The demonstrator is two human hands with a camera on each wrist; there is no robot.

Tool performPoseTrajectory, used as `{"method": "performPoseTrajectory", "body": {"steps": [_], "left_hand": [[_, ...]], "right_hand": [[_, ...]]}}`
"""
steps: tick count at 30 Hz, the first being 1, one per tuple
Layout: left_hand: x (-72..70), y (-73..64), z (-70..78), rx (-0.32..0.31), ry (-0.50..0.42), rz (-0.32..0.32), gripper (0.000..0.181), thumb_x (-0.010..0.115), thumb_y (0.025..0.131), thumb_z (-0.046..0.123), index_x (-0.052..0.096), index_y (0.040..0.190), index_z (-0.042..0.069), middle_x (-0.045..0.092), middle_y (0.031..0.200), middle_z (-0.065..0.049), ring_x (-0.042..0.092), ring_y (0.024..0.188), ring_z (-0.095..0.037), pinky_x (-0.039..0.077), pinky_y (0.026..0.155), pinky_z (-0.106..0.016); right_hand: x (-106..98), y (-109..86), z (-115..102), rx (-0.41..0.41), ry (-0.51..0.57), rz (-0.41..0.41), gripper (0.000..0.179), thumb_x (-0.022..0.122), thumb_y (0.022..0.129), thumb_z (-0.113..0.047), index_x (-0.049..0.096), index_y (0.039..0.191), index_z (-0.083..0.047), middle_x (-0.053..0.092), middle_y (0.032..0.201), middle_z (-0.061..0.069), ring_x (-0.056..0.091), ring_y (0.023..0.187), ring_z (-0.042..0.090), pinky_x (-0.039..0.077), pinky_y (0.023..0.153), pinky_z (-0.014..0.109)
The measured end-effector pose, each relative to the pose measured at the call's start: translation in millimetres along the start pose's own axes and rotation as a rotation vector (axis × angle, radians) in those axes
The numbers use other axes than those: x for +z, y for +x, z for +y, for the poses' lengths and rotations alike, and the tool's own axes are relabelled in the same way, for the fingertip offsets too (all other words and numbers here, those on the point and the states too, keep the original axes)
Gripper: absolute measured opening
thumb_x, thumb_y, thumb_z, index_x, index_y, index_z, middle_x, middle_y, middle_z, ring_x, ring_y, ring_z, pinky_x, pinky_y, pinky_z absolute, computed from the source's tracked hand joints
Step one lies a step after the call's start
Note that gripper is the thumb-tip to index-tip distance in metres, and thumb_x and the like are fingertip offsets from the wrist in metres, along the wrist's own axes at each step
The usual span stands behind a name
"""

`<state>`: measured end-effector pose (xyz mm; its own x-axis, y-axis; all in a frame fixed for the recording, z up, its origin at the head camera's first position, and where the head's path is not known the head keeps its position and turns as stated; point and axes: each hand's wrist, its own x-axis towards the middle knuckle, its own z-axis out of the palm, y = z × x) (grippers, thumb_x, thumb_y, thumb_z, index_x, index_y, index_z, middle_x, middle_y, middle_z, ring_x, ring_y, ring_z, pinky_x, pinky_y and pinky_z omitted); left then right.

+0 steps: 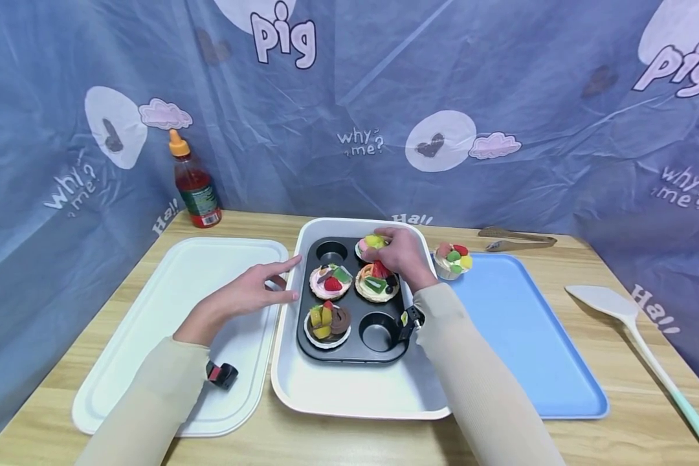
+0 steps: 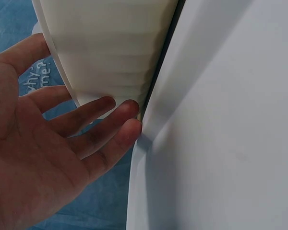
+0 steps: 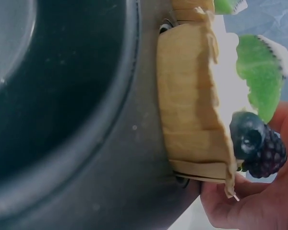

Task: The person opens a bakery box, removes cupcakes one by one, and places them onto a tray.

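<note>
My right hand (image 1: 404, 254) pinches a fruit cupcake (image 1: 375, 242) with yellow and pink topping, over the back right cup of a dark muffin tin (image 1: 355, 353). The tin lies inside a deep white tray (image 1: 355, 395). My left hand (image 1: 247, 291) has its fingers extended along the tray's left wall; its fingertips touch the wall in the left wrist view. Other cupcakes sit in the tin: one with raspberry (image 1: 331, 282), one with kiwi and berries (image 3: 192, 105) and a chocolate one (image 1: 327, 325). The back left and front right cups are empty.
Another fruit cupcake (image 1: 452, 261) stands on the back left corner of a blue tray (image 1: 536, 349). A flat white tray (image 1: 145, 323) lies at left. Around them are a sauce bottle (image 1: 197, 184), metal tongs (image 1: 518, 241) and a white spatula (image 1: 641, 330).
</note>
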<state>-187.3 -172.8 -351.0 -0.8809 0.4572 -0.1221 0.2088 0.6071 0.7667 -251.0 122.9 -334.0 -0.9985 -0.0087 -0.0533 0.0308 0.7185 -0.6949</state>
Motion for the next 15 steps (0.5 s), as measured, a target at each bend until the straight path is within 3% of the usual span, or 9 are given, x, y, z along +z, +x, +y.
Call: {"method": "performPoseTrajectory", "body": {"steps": [15], "left_hand": [[-0.4,0.4,0.6,-0.016,-0.002,-0.004,0.075,0.071,0.095,0.03,0.033,0.158,0.015,0.053,0.145,-0.019,0.061,0.114,-0.029,0.053,0.094,-0.045]], "right_hand": [[0.7,0.6,0.2,-0.017,0.028,-0.019,0.063,0.084,0.079,-0.016,0.063,0.138,-0.009,0.062,0.139,0.015,0.059,0.117,0.027,0.047,0.1,0.041]]}}
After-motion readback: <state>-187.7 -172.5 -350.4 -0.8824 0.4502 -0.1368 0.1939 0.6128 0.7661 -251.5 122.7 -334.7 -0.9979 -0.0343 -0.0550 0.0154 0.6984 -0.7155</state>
